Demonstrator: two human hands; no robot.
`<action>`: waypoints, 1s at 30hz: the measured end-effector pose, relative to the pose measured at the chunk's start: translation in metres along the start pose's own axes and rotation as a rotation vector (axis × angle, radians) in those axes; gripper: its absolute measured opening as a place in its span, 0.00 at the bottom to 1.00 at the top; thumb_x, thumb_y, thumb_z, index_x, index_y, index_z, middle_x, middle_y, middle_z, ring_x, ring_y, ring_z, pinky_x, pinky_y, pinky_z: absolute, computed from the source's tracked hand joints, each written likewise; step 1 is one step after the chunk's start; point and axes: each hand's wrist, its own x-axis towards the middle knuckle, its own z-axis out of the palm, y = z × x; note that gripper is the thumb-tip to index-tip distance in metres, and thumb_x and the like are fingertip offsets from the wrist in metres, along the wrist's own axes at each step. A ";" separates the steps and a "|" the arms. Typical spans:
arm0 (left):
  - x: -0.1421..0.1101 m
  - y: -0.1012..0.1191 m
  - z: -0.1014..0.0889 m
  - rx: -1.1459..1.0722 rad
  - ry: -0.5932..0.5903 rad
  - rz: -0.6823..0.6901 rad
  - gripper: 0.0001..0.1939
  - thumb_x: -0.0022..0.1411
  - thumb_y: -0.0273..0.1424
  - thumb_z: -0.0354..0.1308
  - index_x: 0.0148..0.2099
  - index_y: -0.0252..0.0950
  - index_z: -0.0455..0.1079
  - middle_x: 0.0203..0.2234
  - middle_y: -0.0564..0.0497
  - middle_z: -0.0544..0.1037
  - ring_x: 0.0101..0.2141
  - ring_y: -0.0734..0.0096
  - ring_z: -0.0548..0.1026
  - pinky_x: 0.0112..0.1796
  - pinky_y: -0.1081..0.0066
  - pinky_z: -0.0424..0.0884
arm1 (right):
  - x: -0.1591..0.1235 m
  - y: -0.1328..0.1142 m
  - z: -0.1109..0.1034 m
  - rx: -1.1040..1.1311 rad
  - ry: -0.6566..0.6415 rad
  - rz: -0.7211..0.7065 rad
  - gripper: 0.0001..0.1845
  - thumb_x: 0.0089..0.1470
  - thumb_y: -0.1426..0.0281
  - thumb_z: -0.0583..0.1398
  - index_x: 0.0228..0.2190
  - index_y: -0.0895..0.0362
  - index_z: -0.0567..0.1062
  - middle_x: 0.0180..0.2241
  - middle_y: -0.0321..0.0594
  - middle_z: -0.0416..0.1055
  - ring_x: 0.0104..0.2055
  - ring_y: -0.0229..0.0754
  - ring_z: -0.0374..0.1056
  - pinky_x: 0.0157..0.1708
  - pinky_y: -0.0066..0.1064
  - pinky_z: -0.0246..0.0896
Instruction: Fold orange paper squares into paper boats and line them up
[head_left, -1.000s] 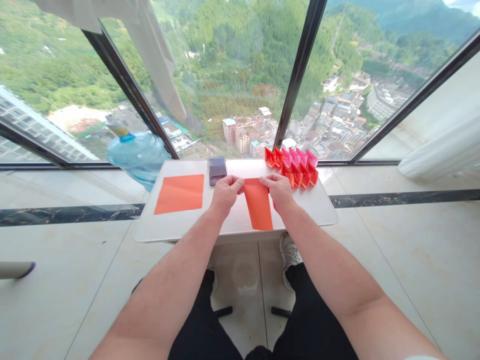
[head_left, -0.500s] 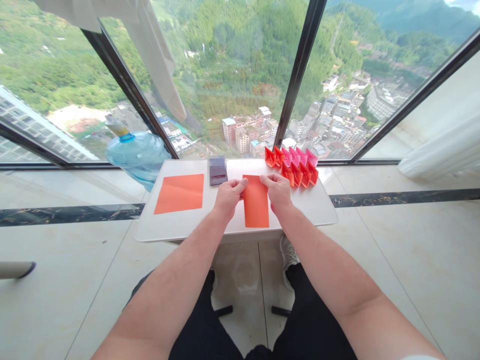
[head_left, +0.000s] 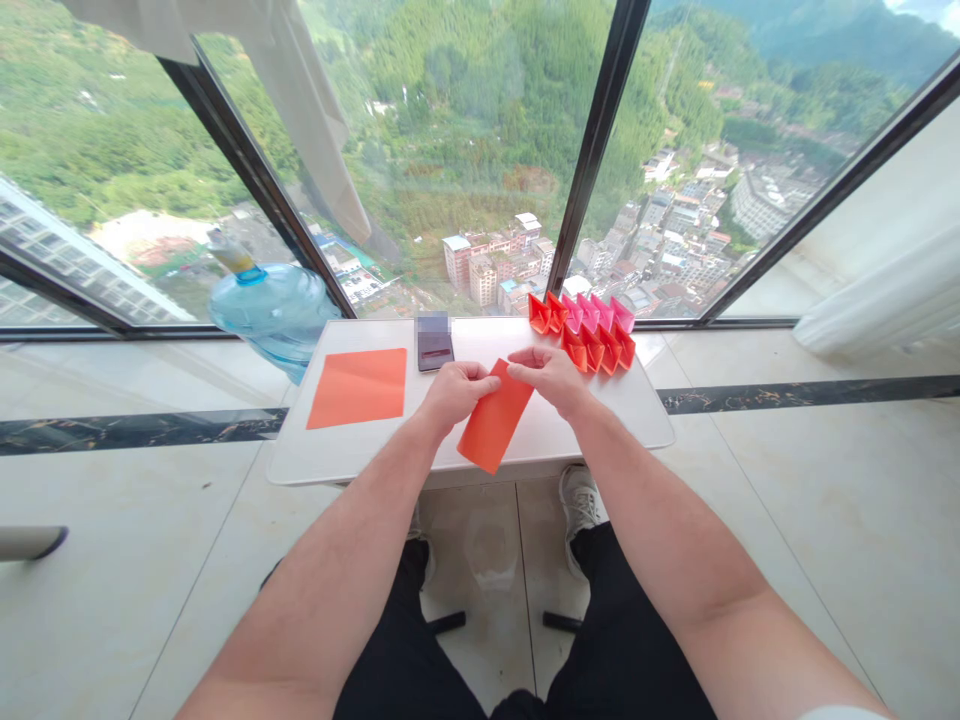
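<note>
A narrow rectangle of orange paper [head_left: 495, 425] is held over the front of the white table [head_left: 360, 455], slanting down to the left. My left hand [head_left: 455, 393] is closed on its upper left edge, thumb on top. At its top right corner, my right hand [head_left: 553, 377] pinches the paper between thumb and fingers. A larger orange sheet [head_left: 358, 388] lies flat on the table to the left. Behind my right hand stand several folded red paper pieces [head_left: 600, 350] and pink ones [head_left: 592, 313] in rows.
A phone [head_left: 436, 343] lies at the table's back, its upper part blurred out. A big blue water bottle [head_left: 274, 310] stands on the floor by the table's left end. Tall windows [head_left: 465, 130] rise behind. My shoes [head_left: 581, 505] are under the front edge.
The held orange paper was upright between both hands. It has turned so its lower end swings left, and my right fingers have shifted at its top corner.
</note>
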 end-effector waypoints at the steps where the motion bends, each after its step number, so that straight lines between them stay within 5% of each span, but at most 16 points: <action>1: -0.002 0.002 0.001 0.055 -0.036 0.002 0.15 0.46 0.40 0.64 0.23 0.34 0.67 0.18 0.55 0.68 0.23 0.76 0.64 0.24 0.74 0.57 | -0.002 -0.003 -0.002 -0.062 -0.061 -0.003 0.17 0.41 0.61 0.68 0.33 0.57 0.81 0.31 0.38 0.76 0.33 0.39 0.69 0.30 0.28 0.61; 5: -0.007 0.006 0.006 0.194 -0.113 0.018 0.15 0.49 0.40 0.61 0.23 0.34 0.67 0.17 0.57 0.64 0.21 0.78 0.61 0.23 0.75 0.54 | -0.006 -0.010 -0.002 -0.181 -0.145 0.021 0.12 0.41 0.63 0.66 0.25 0.59 0.79 0.21 0.34 0.69 0.26 0.36 0.63 0.24 0.27 0.53; 14: -0.007 0.008 0.006 0.168 -0.140 -0.023 0.14 0.47 0.40 0.61 0.23 0.34 0.67 0.17 0.57 0.65 0.22 0.77 0.62 0.22 0.75 0.55 | -0.005 -0.007 0.001 -0.171 -0.098 0.042 0.13 0.42 0.61 0.64 0.21 0.59 0.74 0.18 0.30 0.62 0.23 0.33 0.56 0.22 0.26 0.46; 18: -0.007 0.006 0.004 0.187 -0.144 -0.027 0.14 0.47 0.40 0.61 0.23 0.34 0.67 0.17 0.57 0.65 0.22 0.77 0.62 0.22 0.76 0.55 | -0.006 -0.007 0.000 -0.204 -0.152 0.031 0.15 0.42 0.59 0.64 0.22 0.59 0.75 0.19 0.30 0.62 0.24 0.33 0.56 0.23 0.26 0.47; 24: -0.006 0.008 0.003 0.188 -0.122 -0.028 0.15 0.48 0.41 0.61 0.24 0.33 0.69 0.17 0.56 0.67 0.22 0.77 0.63 0.22 0.76 0.55 | -0.006 -0.007 0.004 -0.162 -0.061 0.025 0.14 0.41 0.60 0.64 0.21 0.59 0.73 0.18 0.30 0.63 0.23 0.33 0.56 0.22 0.26 0.47; 30: -0.008 0.008 0.003 0.221 -0.148 -0.026 0.15 0.47 0.41 0.61 0.22 0.33 0.68 0.16 0.56 0.66 0.21 0.77 0.62 0.22 0.76 0.55 | -0.004 -0.003 0.003 -0.159 -0.156 0.089 0.14 0.38 0.60 0.66 0.21 0.58 0.74 0.19 0.30 0.64 0.23 0.33 0.58 0.23 0.26 0.49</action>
